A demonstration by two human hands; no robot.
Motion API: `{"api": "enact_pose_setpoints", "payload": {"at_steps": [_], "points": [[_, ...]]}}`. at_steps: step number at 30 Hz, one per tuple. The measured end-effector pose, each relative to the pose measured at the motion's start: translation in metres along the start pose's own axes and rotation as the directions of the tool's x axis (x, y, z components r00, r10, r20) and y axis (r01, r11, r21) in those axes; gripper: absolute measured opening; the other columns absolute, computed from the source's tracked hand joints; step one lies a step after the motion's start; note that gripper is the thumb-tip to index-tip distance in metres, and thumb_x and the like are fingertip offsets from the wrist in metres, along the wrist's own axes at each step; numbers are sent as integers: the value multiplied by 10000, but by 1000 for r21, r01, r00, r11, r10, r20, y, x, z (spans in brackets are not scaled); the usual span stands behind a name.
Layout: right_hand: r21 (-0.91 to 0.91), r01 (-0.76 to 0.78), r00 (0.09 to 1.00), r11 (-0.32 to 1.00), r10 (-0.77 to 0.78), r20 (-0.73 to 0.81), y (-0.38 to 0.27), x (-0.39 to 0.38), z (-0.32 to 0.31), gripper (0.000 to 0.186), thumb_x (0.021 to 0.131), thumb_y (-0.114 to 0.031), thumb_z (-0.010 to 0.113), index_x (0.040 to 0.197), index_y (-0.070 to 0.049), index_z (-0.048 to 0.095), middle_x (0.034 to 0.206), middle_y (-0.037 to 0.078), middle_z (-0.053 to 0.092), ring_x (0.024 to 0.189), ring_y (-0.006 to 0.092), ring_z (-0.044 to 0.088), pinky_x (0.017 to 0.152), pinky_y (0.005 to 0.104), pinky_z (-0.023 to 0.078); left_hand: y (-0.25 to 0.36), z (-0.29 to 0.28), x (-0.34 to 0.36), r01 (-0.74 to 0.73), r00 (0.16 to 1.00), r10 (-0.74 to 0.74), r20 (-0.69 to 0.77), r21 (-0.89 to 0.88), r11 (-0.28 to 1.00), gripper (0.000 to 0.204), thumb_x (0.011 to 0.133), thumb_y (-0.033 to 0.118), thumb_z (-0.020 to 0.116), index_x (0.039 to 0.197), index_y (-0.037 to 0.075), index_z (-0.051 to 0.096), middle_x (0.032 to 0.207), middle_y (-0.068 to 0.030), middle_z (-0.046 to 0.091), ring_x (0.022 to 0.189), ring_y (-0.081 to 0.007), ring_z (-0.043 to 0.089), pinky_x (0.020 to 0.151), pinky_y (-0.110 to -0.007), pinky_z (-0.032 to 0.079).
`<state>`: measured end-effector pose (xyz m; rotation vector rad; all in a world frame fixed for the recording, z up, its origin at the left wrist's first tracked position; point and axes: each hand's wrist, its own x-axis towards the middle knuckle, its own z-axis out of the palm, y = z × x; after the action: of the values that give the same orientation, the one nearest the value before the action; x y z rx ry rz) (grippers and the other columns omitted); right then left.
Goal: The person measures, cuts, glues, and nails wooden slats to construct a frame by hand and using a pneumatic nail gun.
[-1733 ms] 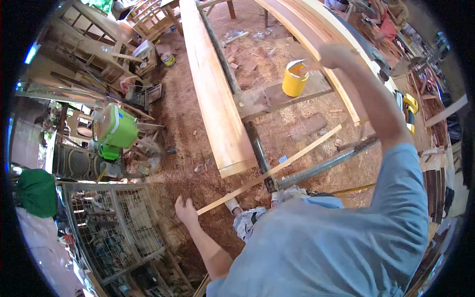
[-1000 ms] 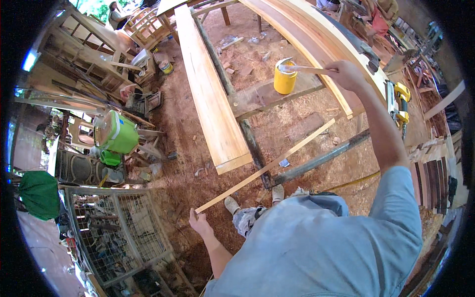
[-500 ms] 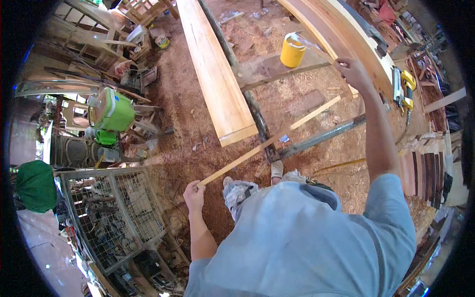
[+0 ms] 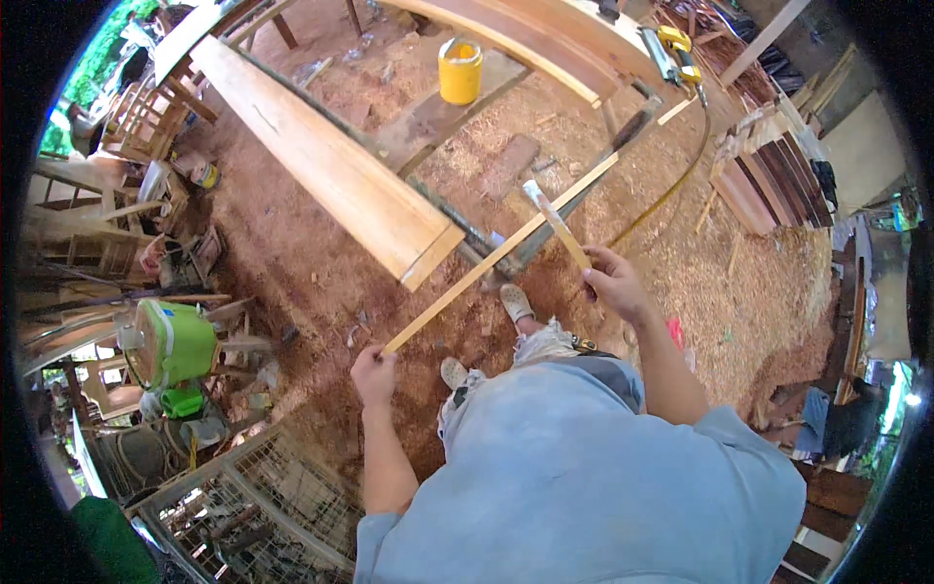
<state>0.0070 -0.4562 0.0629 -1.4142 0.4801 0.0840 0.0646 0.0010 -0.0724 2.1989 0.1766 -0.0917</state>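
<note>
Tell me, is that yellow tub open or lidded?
Open: the yellow tub shows a round lidless mouth with orange-yellow contents inside, standing upright on a board.

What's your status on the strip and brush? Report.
Left hand shut on long wooden strip at its near end. Right hand shut on brush above it. Wide plank beside strip's middle, contact unclear.
</note>
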Motion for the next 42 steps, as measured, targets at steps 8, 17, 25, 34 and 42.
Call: {"api": "enact_pose_setpoints", "payload": {"at_steps": [8, 17, 25, 34, 42], "points": [[24, 51, 987, 998, -47, -155, 37, -59, 27, 313, 922, -68, 596, 1227, -40, 537, 824, 49, 626, 652, 124, 586, 567, 276, 474, -7, 42, -31, -237, 971, 237, -3, 38, 971, 190, 747, 96, 773, 879, 37, 649, 845, -154, 667, 805, -316, 661, 734, -384, 523], [-44, 11, 989, 999, -17, -145, 50, -68, 35, 349, 930, -86, 576, 1273, -50, 523, 884, 55, 658, 693, 111, 602, 590, 262, 481, 42, 42, -21, -395, 919, 393, 37, 82, 915, 215, 748, 107, 769, 901, 15, 650, 815, -149, 665, 762, -314, 657, 712, -381, 520], [-167, -96, 995, 981, 96, -8, 105, -53, 96, 382, 958, -102, 556, 1330, -18, 552, 926, 27, 662, 767, 91, 591, 686, 240, 484, 51, 73, -24, -375, 920, 386, 74, -129, 918, 172, 825, 100, 705, 909, -25, 620, 902, -140, 654, 788, -307, 643, 720, -397, 518], [-413, 87, 983, 907, -145, -113, 181, -52, 121, 314, 914, -71, 620, 1220, -1, 630, 1048, 105, 659, 963, 182, 620, 847, 301, 486, 26, 54, -17, 659, 738, -165, 654, -648, 382, 712, 996, 579, 359, 1258, -68, 501, 1224, -171, 591, 1127, -269, 536, 982, -416, 403], [-659, 241, 946, 712, -325, -5, 181, -80, 122, 325, 832, -41, 677, 1154, -89, 688, 912, 128, 632, 843, 275, 616, 749, 363, 498, 19, 58, -17, 704, 710, -167, 684, -690, 168, 728, 978, 615, 371, 1310, -31, 398, 1167, -179, 618, 1129, -307, 549, 975, -459, 395]]}}
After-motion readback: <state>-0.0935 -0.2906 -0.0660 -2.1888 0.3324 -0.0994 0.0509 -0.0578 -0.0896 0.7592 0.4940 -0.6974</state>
